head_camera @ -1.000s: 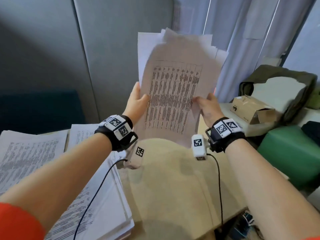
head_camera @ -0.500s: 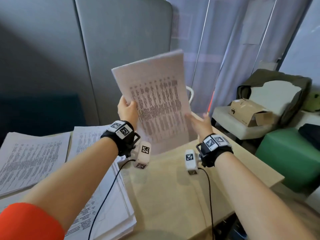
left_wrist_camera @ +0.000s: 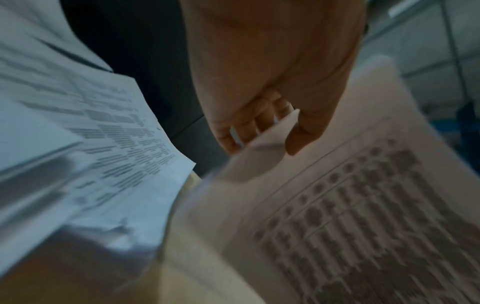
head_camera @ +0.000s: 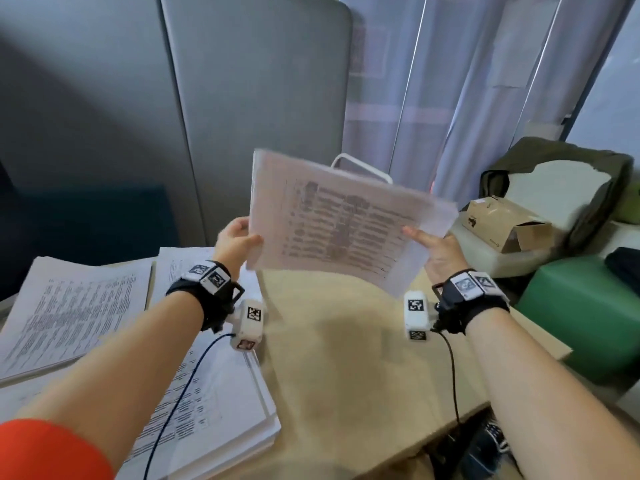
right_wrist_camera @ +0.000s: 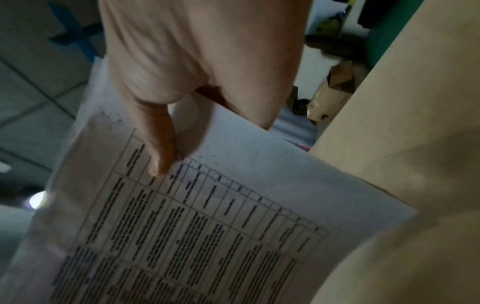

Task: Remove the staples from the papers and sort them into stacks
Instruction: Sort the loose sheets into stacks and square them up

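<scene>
Bare worktop (head_camera: pixel 346 358) lies open beneath the raised sheaf of papers (head_camera: pixel 339 223), between both forearms. The left side is taken up by two paper stacks: a near one (head_camera: pixel 221 403) reaching the front edge and a far one (head_camera: pixel 69 306). Grey panels (head_camera: pixel 249 98) close off the back; a green stool (head_camera: pixel 581 313) and cardboard box (head_camera: pixel 502 223) crowd the right.

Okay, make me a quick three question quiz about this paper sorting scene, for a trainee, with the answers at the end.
1. True or false: only the right hand holds the sheaf of papers.
2. How many paper stacks lie on the table? A) none B) two C) five
3. In the right wrist view, which part of the right hand lies on the printed face of the sheaf?

Key
1. False: the left hand grips the opposite edge, its fingers behind the sheet.
2. B: the far-left stack and the near stack.
3. The thumb.
</scene>
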### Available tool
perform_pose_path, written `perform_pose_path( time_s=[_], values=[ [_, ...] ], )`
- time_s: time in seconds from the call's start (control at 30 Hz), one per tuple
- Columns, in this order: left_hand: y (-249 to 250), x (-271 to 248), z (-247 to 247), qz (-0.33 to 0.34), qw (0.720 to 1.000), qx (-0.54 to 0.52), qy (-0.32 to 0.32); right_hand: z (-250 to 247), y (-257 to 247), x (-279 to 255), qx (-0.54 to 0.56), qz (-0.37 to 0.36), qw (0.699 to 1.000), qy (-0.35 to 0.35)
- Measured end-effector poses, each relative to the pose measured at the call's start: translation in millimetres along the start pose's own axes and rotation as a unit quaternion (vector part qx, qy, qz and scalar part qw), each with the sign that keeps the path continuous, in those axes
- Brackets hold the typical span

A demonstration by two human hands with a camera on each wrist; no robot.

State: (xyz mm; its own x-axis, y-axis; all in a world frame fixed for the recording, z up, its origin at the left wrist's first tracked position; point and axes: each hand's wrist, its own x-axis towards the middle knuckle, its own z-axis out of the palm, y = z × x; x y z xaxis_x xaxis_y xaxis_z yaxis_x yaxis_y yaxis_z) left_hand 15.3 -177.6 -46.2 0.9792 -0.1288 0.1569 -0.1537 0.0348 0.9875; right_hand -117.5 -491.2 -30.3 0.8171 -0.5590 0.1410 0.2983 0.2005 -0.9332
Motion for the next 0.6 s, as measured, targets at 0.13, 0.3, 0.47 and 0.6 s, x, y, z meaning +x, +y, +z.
perform_pose_path(
  time_s=[0.13, 0.3, 0.47, 0.6],
  values=[
    [-25, -21, 16, -0.056, 0.992, 0.113, -0.032, -15, 34, -22, -0.168, 0.033, 0.985, -0.019],
    [-14, -41, 27, 0.002, 0.994, 0.107, 0.026, -13, 32, -39, -0.284, 0.031, 0.958, 0.029],
    [45, -58, -11, 0.052, 0.983, 0.111, 0.135, 32, -10, -41, -0.266, -0.024, 0.964, -0.005],
    [51, -90, -87, 0.002, 0.968, 0.163, 0.191, 91, -5, -65, -0.337, 0.016, 0.940, -0.057]
  ],
)
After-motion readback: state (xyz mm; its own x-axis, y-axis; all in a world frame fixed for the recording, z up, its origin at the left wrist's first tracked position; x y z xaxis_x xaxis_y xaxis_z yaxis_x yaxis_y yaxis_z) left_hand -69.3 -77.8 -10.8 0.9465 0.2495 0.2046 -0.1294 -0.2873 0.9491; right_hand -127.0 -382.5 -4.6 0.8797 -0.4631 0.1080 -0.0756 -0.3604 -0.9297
